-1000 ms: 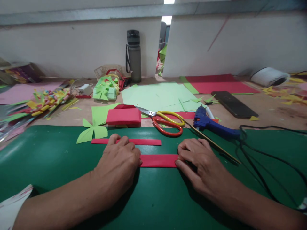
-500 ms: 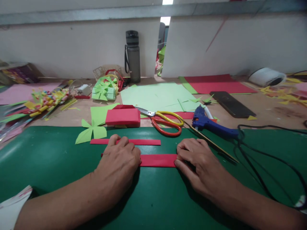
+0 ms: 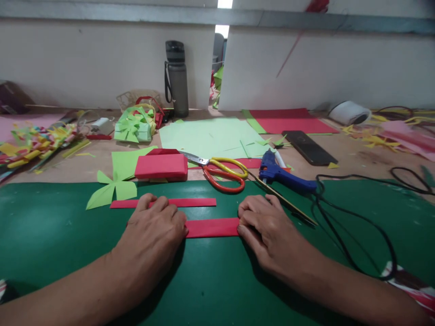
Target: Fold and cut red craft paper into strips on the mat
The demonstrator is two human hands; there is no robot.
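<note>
A red paper strip lies flat on the green mat, stretched between both hands. My left hand, fingers curled, presses on its left part and hides that end. At the right end, my right hand grips the strip between thumb and bent fingers. Just beyond, a narrower red paper strip runs parallel, partly behind my left fingers. Past it are a folded red paper box, scissors with one yellow and one red handle, and a green paper leaf shape.
A blue glue gun lies at right, its black cable looping across the mat. A thin pointed stick is near my right hand. Behind are a phone, pale green paper, red sheets and a bottle.
The whole view has shifted, so things appear farther left. Both hands keep their hold on the red strip, with little visible movement against it.
</note>
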